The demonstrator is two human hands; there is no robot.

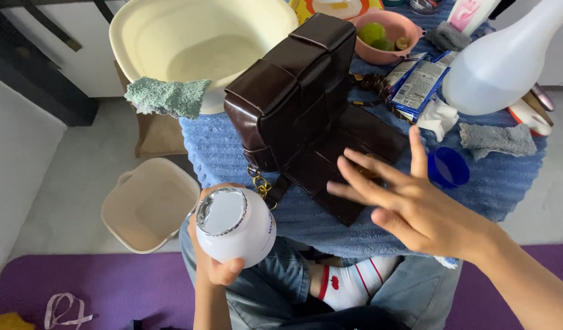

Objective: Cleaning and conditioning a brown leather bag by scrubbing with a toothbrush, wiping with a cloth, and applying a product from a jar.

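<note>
Head view, one entry. Left hand (215,260): closed around a white jar (235,226), held low at the near edge of the worktop (514,177); the jar is tilted, its mouth turned up toward the camera, with a foil rim seen around the opening and no lid on it. Right hand (410,205): flat and spread, pinching nothing, fingertips (345,162) laid on the lower flap of a dark brown quilted bag (294,98). The bag stands partly upright in the middle of the worktop, which is covered by a blue ribbed cloth (214,153); a gold chain (261,183) hangs from its near corner, just beside the jar. Behind the bag: a cream basin (171,30) with a green rag (166,96) draped over its rim, a pink bowl (410,30) holding green fruit, blue sachets (416,82), a large white bottle (507,61), a grey rag (495,139) and a small blue cap (448,167). On the floor at left: a beige tub (148,205); nearer, a purple mat (110,287). Step judged in hand: something from the jar is being rubbed over the bag's leather. Next move judged to call for even, light strokes with the flat fingers while the bag is kept from tipping and the jar is held level.
</note>
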